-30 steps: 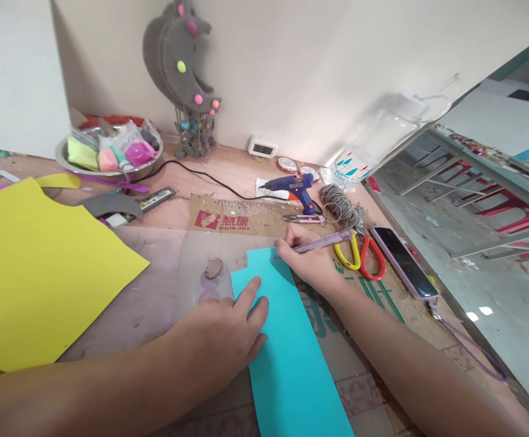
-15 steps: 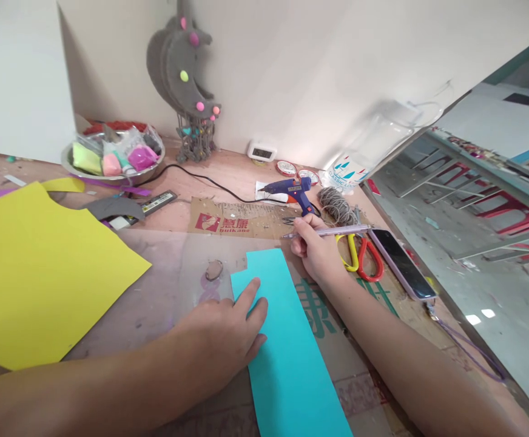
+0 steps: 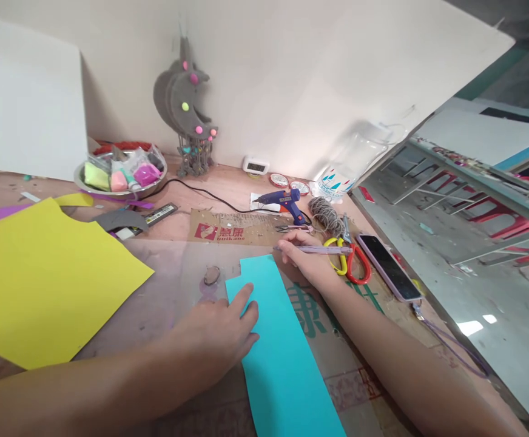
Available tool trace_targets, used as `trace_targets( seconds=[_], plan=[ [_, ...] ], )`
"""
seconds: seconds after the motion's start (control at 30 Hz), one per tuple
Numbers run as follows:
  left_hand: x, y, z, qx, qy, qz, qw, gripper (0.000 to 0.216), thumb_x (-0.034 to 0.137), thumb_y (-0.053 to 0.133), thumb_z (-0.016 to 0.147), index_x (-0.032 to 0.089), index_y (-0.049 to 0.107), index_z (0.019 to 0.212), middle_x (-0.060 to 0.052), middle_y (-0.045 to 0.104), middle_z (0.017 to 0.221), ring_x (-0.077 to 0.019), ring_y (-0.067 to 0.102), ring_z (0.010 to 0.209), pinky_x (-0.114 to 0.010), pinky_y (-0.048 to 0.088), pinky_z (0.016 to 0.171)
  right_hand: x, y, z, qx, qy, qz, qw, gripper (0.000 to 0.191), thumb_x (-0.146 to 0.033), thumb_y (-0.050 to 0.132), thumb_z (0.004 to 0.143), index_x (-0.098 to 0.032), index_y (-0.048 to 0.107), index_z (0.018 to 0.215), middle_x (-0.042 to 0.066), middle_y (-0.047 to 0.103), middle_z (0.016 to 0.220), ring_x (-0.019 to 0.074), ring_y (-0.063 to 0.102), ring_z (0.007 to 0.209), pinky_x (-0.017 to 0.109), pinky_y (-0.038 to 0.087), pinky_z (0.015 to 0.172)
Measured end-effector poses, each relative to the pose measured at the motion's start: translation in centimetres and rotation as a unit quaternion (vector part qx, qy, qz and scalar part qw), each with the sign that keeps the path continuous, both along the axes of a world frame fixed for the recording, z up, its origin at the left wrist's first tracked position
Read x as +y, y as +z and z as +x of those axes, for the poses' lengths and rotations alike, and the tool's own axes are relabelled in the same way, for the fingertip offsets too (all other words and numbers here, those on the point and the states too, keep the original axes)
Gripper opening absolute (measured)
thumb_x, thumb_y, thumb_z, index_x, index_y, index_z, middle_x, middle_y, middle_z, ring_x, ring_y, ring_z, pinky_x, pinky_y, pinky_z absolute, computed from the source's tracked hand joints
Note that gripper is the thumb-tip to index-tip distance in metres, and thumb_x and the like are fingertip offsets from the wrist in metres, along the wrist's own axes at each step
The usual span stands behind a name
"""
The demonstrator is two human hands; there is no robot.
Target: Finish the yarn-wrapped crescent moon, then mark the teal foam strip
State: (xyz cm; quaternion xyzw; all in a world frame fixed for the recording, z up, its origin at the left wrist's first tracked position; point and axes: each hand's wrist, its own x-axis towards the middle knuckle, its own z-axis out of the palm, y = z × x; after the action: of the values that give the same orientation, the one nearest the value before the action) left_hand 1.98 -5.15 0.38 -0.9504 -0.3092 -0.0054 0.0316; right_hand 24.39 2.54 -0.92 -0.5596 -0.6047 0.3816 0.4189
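A long turquoise sheet (image 3: 287, 346), notched at its upper left corner, lies on the work surface. My left hand (image 3: 221, 331) rests on the sheet's left side with its fingers spread. Just beyond the sheet's upper right corner, my right hand (image 3: 303, 255) grips a slim purple pen (image 3: 326, 249). The pen lies almost level, its tip pointing left near the sheet's top edge; whether it touches the paper I cannot tell. Right of that hand are scissors (image 3: 358, 264) with yellow and red handles. A small ring-shaped piece (image 3: 212, 275) sits left of the sheet.
A yellow sheet (image 3: 55, 279) covers the left side. Behind are a metal bowl (image 3: 123, 193) of coloured clay packets, a blue glue gun (image 3: 287, 200) with its cord, pliers (image 3: 294, 228) and grey twine (image 3: 326, 215). A phone (image 3: 389, 267) lies near the right table edge.
The whole view has shifted slightly. My right hand has brought the pen left and down, closer to the turquoise sheet's top edge. My left hand stays on the sheet.
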Motion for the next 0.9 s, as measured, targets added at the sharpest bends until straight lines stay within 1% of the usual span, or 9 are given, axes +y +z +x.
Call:
trace_targets(
  seconds=[0.17, 0.23, 0.33, 0.43, 0.5, 0.6, 0.7, 0.8, 0.9],
  plan=[
    [-0.7, -0.6, 0.0, 0.009, 0.001, 0.007, 1.000, 0.032, 0.028, 0.046, 0.091, 0.016, 0.061, 0.117, -0.015, 0.061, 0.122, -0.0172, 0.064, 0.059, -0.029, 0.046, 0.045, -0.3, -0.2, -0.4, 0.012, -0.014, 0.006, 1.000, 0.031, -0.043, 0.063, 0.077, -0.021, 0.042, 0.071, -0.007, 0.051, 0.048, 0.0074, 0.042, 0.042, 0.019, 0.030, 0.042],
    [-1.2, -0.7, -0.1, 0.015, 0.012, 0.004, 1.000, 0.039, 0.032, 0.046, 0.091, 0.015, 0.057, 0.124, -0.016, 0.060, 0.125, -0.0184, 0.065, 0.060, -0.030, 0.046, 0.045, -0.5, -0.1, -0.5, 0.016, -0.005, 0.014, 1.000, 0.027, -0.042, 0.061, 0.080, -0.021, 0.044, 0.075, -0.006, 0.054, 0.051, 0.0076, 0.042, 0.042, 0.020, 0.032, 0.043],
    [-1.5, -0.7, -0.2, 0.023, 0.008, -0.002, 1.000, 0.048, 0.038, 0.045, 0.091, 0.013, 0.051, 0.132, -0.019, 0.049, 0.137, -0.0183, 0.065, 0.060, -0.030, 0.045, 0.043, -1.0, 0.4, -0.7, 0.000, 0.022, 0.016, 1.000, 0.022, -0.043, 0.056, 0.084, -0.021, 0.052, 0.087, -0.002, 0.062, 0.062, 0.0096, 0.050, 0.049, 0.022, 0.039, 0.048],
    [-0.9, -0.6, -0.4, 0.022, -0.002, 0.006, 1.000, 0.049, 0.038, 0.043, 0.092, 0.016, 0.047, 0.136, -0.017, 0.042, 0.142, -0.0172, 0.064, 0.057, -0.031, 0.044, 0.042, -1.7, 0.9, -0.9, -0.021, 0.042, 0.015, 0.999, 0.026, -0.045, 0.053, 0.086, -0.020, 0.057, 0.092, 0.000, 0.065, 0.070, 0.0120, 0.055, 0.059, 0.023, 0.043, 0.052],
    [-0.4, -0.6, -0.5, 0.015, -0.009, 0.018, 1.000, 0.048, 0.038, 0.042, 0.092, 0.018, 0.046, 0.137, -0.016, 0.040, 0.144, -0.0176, 0.065, 0.057, -0.031, 0.044, 0.041, -2.2, 1.2, -1.1, -0.017, 0.053, 0.017, 0.998, 0.029, -0.047, 0.053, 0.085, -0.020, 0.058, 0.092, 0.001, 0.064, 0.071, 0.0120, 0.055, 0.059, 0.024, 0.043, 0.052],
    [-0.3, -0.7, -0.5, -0.001, 0.000, 0.038, 0.999, 0.045, 0.036, 0.042, 0.092, 0.017, 0.051, 0.132, -0.015, 0.044, 0.142, -0.0183, 0.065, 0.057, -0.032, 0.045, 0.041, -3.0, 1.8, -1.8, 0.012, 0.078, 0.004, 0.997, 0.034, -0.050, 0.047, 0.087, -0.019, 0.058, 0.093, 0.002, 0.064, 0.074, 0.0111, 0.053, 0.055, 0.025, 0.042, 0.051],
    [-0.8, -1.0, -0.3, -0.018, 0.019, 0.049, 0.998, 0.041, 0.037, 0.044, 0.092, 0.015, 0.059, 0.123, -0.016, 0.054, 0.134, -0.0196, 0.066, 0.059, -0.033, 0.048, 0.045, -3.6, 2.1, -3.2, 0.032, 0.067, -0.025, 0.997, 0.023, -0.043, 0.052, 0.086, -0.021, 0.052, 0.090, -0.002, 0.060, 0.066, 0.0094, 0.048, 0.050, 0.023, 0.038, 0.048],
    [-1.2, -1.1, 0.1, -0.036, 0.019, 0.042, 0.998, 0.045, 0.043, 0.044, 0.091, 0.012, 0.063, 0.118, -0.017, 0.059, 0.128, -0.0206, 0.066, 0.063, -0.031, 0.048, 0.047, -3.7, 1.7, -4.8, 0.016, 0.049, -0.028, 0.998, 0.020, -0.034, 0.061, 0.080, -0.021, 0.046, 0.081, -0.005, 0.053, 0.061, 0.0083, 0.044, 0.051, 0.021, 0.034, 0.048],
    [-1.4, -1.2, 0.3, -0.045, 0.021, 0.036, 0.998, 0.051, 0.050, 0.044, 0.089, 0.013, 0.063, 0.118, -0.018, 0.059, 0.126, -0.0201, 0.064, 0.060, -0.031, 0.047, 0.046, -3.3, 0.9, -5.7, -0.010, 0.036, -0.028, 0.999, 0.023, -0.032, 0.061, 0.078, -0.021, 0.042, 0.070, -0.006, 0.046, 0.058, 0.0081, 0.040, 0.050, 0.022, 0.031, 0.047]
  ],
)
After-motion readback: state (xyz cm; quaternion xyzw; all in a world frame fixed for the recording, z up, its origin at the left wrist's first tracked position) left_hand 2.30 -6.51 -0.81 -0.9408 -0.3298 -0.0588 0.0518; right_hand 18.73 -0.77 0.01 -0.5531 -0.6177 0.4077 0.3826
